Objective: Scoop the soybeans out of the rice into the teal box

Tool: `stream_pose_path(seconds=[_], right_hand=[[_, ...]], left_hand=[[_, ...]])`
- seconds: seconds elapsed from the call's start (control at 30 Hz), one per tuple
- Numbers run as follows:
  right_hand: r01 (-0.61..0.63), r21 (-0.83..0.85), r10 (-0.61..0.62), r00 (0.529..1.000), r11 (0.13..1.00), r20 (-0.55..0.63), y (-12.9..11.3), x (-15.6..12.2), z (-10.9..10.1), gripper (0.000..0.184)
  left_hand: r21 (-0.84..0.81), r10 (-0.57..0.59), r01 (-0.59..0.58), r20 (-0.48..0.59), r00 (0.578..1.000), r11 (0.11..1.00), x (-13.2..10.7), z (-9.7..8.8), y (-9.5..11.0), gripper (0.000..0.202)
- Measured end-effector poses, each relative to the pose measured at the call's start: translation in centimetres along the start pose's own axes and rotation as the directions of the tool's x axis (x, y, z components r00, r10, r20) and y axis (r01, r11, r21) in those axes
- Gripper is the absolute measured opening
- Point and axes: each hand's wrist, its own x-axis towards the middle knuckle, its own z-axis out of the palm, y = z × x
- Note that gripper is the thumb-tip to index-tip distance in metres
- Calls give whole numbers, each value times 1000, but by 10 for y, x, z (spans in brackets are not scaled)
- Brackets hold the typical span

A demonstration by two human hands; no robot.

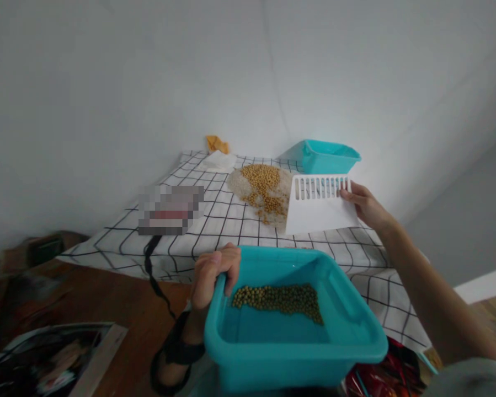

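Note:
My left hand [212, 275] grips the left rim of a teal plastic tub [334, 336] held up close to me, thumb outside and fingers curled over the edge. A band of yellow-green beans [278, 298] lies across the tub's bottom. My right hand [363, 204] pinches the right edge of a white slotted plastic scoop [320, 212], held upright over the checked cloth [227, 218]. Just left of the scoop is a heap of yellow beans mixed with white rice [264, 190] on the cloth.
A second teal tub [328, 156] stands at the far edge near the wall. A white cloth [218, 161] and an orange scrap [217, 144] lie at the back. A black cord [152, 264] hangs off the cloth. Wooden floor and a picture frame [49, 358] lie at lower left.

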Motion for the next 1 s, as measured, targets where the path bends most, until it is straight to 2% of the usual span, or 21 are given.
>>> stream_pose_path(seconds=[0.23, 0.57, 0.7, 0.83, 1.0], right_hand=[[-62, -1, 62, 995, 998, 72, 7, -4, 3, 51], [-73, -31, 76, 990, 997, 115, 7, -5, 4, 50], [-4, -87, 13, 995, 996, 102, 11, -2, 2, 45], [87, -109, -85, 996, 990, 25, 13, -1, 1, 40], [67, -50, -67, 998, 996, 17, 12, -5, 1, 39]], left_hand=[[-13, 28, -27, 52, 998, 1000, 1, -5, -3, 66], [-1, 13, -13, 60, 998, 1000, 1, -6, -4, 68], [15, -3, 3, 16, 1000, 1000, 1, -5, -3, 68], [18, -4, 4, 11, 1000, 1000, 1, -3, -2, 70], [-13, 17, -17, -52, 999, 1000, 1, 3, 0, 66]])
